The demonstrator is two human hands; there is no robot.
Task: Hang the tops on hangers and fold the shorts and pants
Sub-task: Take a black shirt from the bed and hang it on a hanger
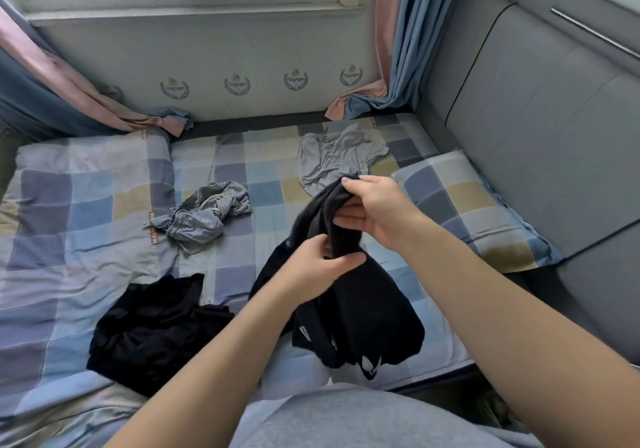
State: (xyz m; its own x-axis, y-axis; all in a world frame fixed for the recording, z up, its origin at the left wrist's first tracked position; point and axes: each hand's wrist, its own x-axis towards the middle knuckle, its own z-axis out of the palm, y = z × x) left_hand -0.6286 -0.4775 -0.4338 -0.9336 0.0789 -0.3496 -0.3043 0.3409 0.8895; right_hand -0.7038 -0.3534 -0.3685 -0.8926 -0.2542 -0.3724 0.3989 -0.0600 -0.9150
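A black garment hangs bunched above the bed, lifted off the sheet. My right hand grips its top edge, fingers curled round the fabric. Lower down, my left hand pinches a fold of the same garment. A second black garment lies crumpled on the bed to the left. Farther back sit rumpled blue-grey shorts with a drawstring. A light grey top is spread near the far edge of the bed.
The bed is covered by a checked sheet, with a matching pillow at the right. A grey padded headboard rises on the right. Curtains hang beside the window wall behind the bed. No hangers are in view.
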